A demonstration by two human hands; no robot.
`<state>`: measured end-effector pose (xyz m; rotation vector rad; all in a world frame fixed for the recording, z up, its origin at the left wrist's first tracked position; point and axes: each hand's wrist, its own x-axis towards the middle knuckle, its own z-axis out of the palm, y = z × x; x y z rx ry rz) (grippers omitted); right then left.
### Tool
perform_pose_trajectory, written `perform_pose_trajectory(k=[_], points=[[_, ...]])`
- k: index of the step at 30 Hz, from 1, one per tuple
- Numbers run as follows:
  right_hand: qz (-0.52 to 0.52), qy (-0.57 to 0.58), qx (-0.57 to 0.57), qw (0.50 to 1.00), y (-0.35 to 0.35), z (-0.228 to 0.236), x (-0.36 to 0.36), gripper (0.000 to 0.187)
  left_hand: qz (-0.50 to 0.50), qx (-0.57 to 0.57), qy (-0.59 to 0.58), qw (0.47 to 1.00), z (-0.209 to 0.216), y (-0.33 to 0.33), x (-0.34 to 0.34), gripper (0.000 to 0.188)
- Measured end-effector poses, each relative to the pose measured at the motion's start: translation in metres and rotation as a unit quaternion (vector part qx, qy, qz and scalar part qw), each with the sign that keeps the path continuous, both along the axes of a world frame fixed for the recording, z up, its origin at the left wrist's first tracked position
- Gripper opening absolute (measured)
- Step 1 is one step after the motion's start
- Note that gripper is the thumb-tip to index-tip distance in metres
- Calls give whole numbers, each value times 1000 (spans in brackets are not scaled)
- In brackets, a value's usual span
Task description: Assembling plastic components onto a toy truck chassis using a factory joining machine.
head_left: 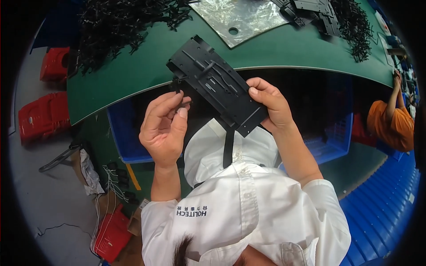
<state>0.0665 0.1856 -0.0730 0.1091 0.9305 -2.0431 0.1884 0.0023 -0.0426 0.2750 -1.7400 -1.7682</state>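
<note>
A flat black plastic housing [215, 86] with raised ribs and slots is held at a slant over the front edge of the green table. My right hand [273, 103] grips its right side, thumb on top and fingers curled round the edge. At the housing's left end, my left hand [165, 122] pinches a small dark plastic piece [178, 88], which reaches up to the housing's lower left corner. Whether that piece is fixed to the housing I cannot tell, as fingers hide part of it.
A heap of small black plastic parts [128, 26] lies at the table's far left, another [355, 31] at far right. Between them sit a silvery sheet [239, 20] and more black housings [317, 11]. Blue crates [128, 137] stand under the table. A person in orange [386, 124] is at right.
</note>
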Motion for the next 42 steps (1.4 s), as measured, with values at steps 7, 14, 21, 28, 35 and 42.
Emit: perform_pose_trajectory(k=[7, 14, 21, 28, 35, 42], points=[[14, -21, -3, 1000, -1, -3, -5, 14, 2, -103, 8, 995, 0, 11, -3, 25], [13, -10, -28, 999, 4, -4, -2, 17, 71, -98, -24, 992, -6, -3, -6, 28], [25, -6, -3, 1000, 10, -6, 1, 14, 139, -213, -38, 966, 1, -28, -12, 24], [37, -3, -10, 999, 7, 0, -1, 12, 76, -139, -43, 986, 4, -29, -20, 24], [44, 6, -10, 999, 7, 5, -2, 11, 104, -315, -47, 942, 7, -32, -25, 30], [43, 22, 2, 999, 10, 1, -1, 12, 112, -433, -3, 894, 1, -34, -31, 33]])
